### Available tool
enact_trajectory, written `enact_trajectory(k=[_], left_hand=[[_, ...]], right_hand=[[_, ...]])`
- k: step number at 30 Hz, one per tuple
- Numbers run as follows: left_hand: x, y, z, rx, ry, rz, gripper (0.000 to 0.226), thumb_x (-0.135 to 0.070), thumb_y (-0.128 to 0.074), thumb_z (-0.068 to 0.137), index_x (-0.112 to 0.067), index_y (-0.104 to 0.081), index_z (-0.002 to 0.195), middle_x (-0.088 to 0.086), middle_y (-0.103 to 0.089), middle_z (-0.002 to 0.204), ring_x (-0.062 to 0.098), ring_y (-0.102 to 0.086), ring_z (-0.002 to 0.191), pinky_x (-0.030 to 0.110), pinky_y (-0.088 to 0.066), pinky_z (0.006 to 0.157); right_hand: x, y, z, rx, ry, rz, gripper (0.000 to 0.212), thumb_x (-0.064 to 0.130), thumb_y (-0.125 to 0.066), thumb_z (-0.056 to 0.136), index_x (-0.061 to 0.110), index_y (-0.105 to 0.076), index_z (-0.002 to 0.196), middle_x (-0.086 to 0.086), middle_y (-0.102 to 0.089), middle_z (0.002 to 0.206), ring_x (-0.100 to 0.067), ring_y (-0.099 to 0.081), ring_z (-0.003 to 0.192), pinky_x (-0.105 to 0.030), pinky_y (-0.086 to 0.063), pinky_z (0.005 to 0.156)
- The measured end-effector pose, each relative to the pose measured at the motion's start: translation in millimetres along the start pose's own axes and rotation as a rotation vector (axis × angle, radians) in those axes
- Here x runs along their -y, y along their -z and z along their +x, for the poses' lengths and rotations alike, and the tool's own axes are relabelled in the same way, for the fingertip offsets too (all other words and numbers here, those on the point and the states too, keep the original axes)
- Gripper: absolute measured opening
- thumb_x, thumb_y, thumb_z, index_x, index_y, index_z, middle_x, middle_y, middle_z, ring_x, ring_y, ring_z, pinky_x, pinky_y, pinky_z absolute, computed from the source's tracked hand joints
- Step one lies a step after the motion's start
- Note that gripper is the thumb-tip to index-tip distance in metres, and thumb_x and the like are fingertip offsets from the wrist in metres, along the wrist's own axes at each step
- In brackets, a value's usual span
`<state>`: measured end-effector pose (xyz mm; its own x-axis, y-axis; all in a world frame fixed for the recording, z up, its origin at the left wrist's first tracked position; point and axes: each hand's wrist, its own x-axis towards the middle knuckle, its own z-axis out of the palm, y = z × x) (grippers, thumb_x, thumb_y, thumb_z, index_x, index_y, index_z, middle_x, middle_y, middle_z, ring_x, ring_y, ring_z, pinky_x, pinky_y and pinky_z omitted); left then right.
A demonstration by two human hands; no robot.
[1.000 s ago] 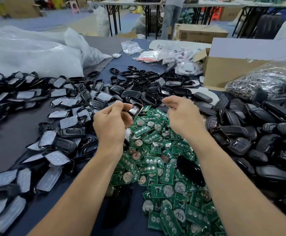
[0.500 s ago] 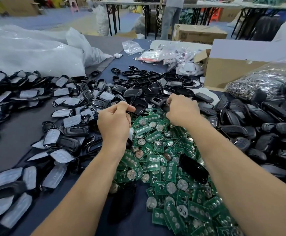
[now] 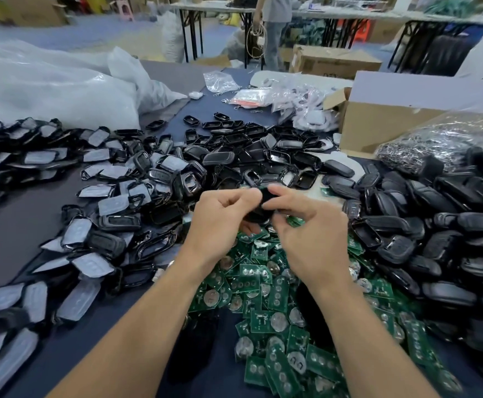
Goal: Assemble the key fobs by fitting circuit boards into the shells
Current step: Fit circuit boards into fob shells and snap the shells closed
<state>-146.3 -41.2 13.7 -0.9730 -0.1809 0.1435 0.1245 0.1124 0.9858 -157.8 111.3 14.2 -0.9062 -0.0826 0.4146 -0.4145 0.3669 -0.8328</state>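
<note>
Together, left hand point(image 3: 220, 225) and right hand point(image 3: 313, 237) pinch a black shell point(image 3: 262, 212); carton point(image 3: 338, 63) print unreadable

Holds both bare forearms forward, converging at the middle. Pinches a black shell point(image 3: 264, 198) with the curled left hand point(image 3: 220, 222), knuckles up — grips the same piece from the other side with the right hand point(image 3: 310, 234), fingers bent.

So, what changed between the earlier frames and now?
The right hand drew back from the far shells and met the left hand above the circuit boards; both now pinch one black shell between them. Everything else on the table looks unchanged.
</note>
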Motion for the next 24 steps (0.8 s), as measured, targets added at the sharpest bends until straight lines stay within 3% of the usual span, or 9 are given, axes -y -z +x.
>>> enact_trajectory(k=[4, 8, 9, 11, 13, 14, 17, 20, 24], left_hand=[[-0.3, 3.2, 5.7, -0.099, 0.087, -0.124, 0.033, 0.0, -0.07, 0.094, -0.026, -0.085, 0.081, 0.004, -0.08, 0.08, 0.017, -0.075, 0.065, 0.024, -0.061, 0.059], [2.0, 6.9, 7.9, -0.279, 0.106, -0.132, 0.03, 0.001, -0.075, 0.091, -0.026, -0.08, 0.08, 0.002, -0.08, 0.077, 0.023, -0.079, 0.068, 0.025, -0.063, 0.059], [2.6, 7.1, 8.1, -0.291, 0.095, -0.128, 0.026, 0.001, -0.076, 0.09, -0.024, -0.079, 0.083, 0.002, -0.08, 0.078, 0.023, -0.079, 0.069, 0.026, -0.063, 0.059], [3.1, 6.4, 8.0, -0.294, 0.08, -0.121, 0.02, 0.001, -0.08, 0.086, -0.02, -0.078, 0.087, 0.002, -0.08, 0.076, 0.022, -0.079, 0.071, 0.025, -0.062, 0.06], [3.8, 5.7, 8.2, -0.312, 0.088, -0.129, 0.021, 0.0, -0.084, 0.082, -0.017, -0.076, 0.091, -0.004, -0.076, 0.069, 0.021, -0.079, 0.071, 0.025, -0.062, 0.06], [4.2, 5.9, 8.4, -0.323, 0.095, -0.134, 0.022, 0.0, -0.086, 0.08, -0.017, -0.076, 0.092, -0.006, -0.074, 0.067, 0.021, -0.079, 0.071, 0.025, -0.062, 0.06], [4.7, 6.6, 7.6, -0.315, 0.106, -0.122, 0.02, -0.004, -0.088, 0.079, -0.016, -0.077, 0.091, 0.0, -0.077, 0.073, 0.023, -0.078, 0.067, 0.022, -0.058, 0.052], [6.3, 6.9, 7.4, -0.284, 0.104, -0.048, 0.014, -0.01, -0.088, 0.082, -0.021, -0.08, 0.082, 0.004, -0.078, 0.075, 0.015, -0.064, 0.044, 0.018, -0.046, 0.04], [8.3, 6.1, 8.4, -0.285, 0.074, 0.004, 0.019, -0.012, -0.088, 0.082, -0.029, -0.081, 0.077, 0.0, -0.077, 0.071, 0.008, -0.053, 0.038, 0.017, -0.041, 0.039]], right_hand=[[-3.0, 4.5, 1.8, -0.047, -0.06, -0.034, 0.056, 0.001, -0.07, 0.088, 0.044, -0.072, 0.124, 0.017, -0.075, 0.116, 0.003, -0.071, 0.097, -0.023, -0.058, 0.092], [-14.8, 15.9, 11.3, 0.139, -0.192, -0.479, 0.055, 0.027, -0.07, 0.094, 0.035, -0.056, 0.146, 0.01, -0.073, 0.125, -0.008, -0.064, 0.089, -0.038, -0.026, 0.125], [-17.5, 16.1, 10.8, 0.197, -0.213, -0.499, 0.05, 0.03, -0.069, 0.096, 0.033, -0.058, 0.145, 0.01, -0.074, 0.12, -0.009, -0.063, 0.088, -0.039, -0.026, 0.125], [-19.4, 15.1, 9.3, 0.224, -0.224, -0.435, 0.035, 0.028, -0.07, 0.096, 0.034, -0.069, 0.13, 0.015, -0.072, 0.099, 0.005, -0.064, 0.075, -0.028, -0.045, 0.112], [-21.1, 14.2, 9.8, 0.167, -0.227, -0.371, 0.021, 0.02, -0.074, 0.093, 0.034, -0.079, 0.108, 0.022, -0.069, 0.085, 0.014, -0.059, 0.063, -0.002, -0.048, 0.074], [-22.4, 14.0, 10.3, 0.128, -0.227, -0.35, 0.019, 0.017, -0.075, 0.092, 0.033, -0.081, 0.1, 0.025, -0.068, 0.079, 0.012, -0.06, 0.06, 0.0, -0.044, 0.059], [-22.7, 13.9, 11.0, -0.031, -0.186, -0.258, 0.023, 0.011, -0.072, 0.094, 0.031, -0.082, 0.089, 0.026, -0.066, 0.068, 0.002, -0.056, 0.045, -0.007, -0.038, 0.045], [-19.4, 13.7, 10.3, -0.173, -0.185, -0.094, 0.028, 0.011, -0.067, 0.096, 0.034, -0.076, 0.082, 0.016, -0.069, 0.064, -0.003, -0.044, 0.038, -0.011, -0.033, 0.04], [-20.2, 14.0, 11.7, -0.162, -0.367, 0.185, 0.03, 0.007, -0.053, 0.095, 0.03, -0.069, 0.084, 0.002, -0.07, 0.065, -0.012, -0.054, 0.052, -0.035, -0.044, 0.051]])
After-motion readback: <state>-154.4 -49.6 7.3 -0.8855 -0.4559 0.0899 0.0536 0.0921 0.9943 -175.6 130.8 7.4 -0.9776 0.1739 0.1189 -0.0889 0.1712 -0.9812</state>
